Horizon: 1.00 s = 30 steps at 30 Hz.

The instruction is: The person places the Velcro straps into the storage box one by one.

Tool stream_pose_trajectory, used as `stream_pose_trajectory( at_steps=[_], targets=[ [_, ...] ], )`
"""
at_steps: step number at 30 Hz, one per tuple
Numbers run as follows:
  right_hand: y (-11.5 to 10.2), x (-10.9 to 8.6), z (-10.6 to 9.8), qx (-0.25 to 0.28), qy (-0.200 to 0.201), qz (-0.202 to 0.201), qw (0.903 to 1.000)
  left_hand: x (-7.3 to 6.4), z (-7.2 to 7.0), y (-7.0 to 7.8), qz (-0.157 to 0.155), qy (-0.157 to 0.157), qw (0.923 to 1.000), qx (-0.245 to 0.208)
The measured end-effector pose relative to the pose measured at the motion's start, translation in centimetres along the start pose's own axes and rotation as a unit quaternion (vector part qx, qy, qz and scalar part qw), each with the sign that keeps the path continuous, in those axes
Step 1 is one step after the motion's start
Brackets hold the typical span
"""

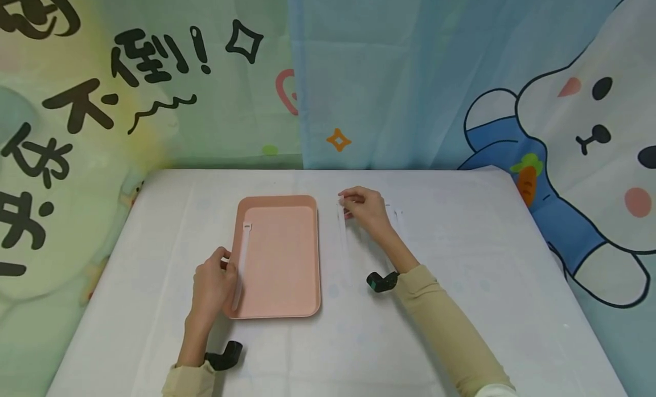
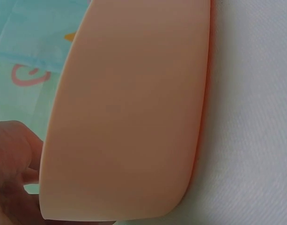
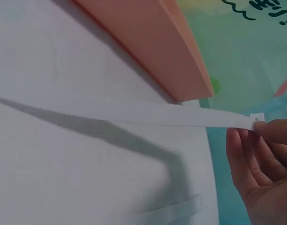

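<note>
A pink tray (image 1: 279,257) stands on the white tabletop. Along its left inner side lies a white cable tie (image 1: 244,254), its square head toward the far end. My left hand (image 1: 215,280) is at the tray's left rim, bent fingers reaching over the edge. In the left wrist view the tray wall hides its fingertips; whether they pinch something I cannot tell. Right of the tray, my right hand (image 1: 365,206) pinches another white cable tie (image 3: 180,116) by its head end between thumb and fingers. The strip stretches away from the fingertips above the table, casting a shadow.
More pale strips (image 1: 396,215) lie on the table just right of my right hand, one also showing low in the right wrist view. A printed cloth backdrop (image 1: 379,89) rises behind the table's far edge. Black wrist cameras (image 1: 381,282) stick out from both wrists.
</note>
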State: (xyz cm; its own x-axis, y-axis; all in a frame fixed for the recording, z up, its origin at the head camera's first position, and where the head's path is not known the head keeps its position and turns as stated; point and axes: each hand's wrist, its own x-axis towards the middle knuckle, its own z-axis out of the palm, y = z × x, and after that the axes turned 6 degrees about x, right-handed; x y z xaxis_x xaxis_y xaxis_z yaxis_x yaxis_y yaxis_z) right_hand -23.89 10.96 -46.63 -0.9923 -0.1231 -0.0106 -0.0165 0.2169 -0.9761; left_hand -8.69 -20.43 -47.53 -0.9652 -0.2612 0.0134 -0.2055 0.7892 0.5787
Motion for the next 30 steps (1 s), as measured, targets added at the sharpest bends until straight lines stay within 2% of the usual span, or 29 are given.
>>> stream_pose_trajectory(
  at_steps=[8, 21, 30],
  targets=[
    [-1.8, -0.4, -0.3, 0.031, -0.02, -0.003, 0.9993, 0.1, -0.1, 0.0, 0.0, -0.004, 1.0, -0.003],
    [-4.2, -1.0, 0.1, 0.066, -0.017, -0.018, 0.9975, 0.1, -0.1, 0.0, -0.005, -0.005, 1.0, -0.006],
    [-6.1, -1.7, 1.2, 0.122, -0.044, 0.0, 0.9915, 0.2, 0.0, -0.1, -0.005, -0.004, 0.9999, -0.008]
  ],
)
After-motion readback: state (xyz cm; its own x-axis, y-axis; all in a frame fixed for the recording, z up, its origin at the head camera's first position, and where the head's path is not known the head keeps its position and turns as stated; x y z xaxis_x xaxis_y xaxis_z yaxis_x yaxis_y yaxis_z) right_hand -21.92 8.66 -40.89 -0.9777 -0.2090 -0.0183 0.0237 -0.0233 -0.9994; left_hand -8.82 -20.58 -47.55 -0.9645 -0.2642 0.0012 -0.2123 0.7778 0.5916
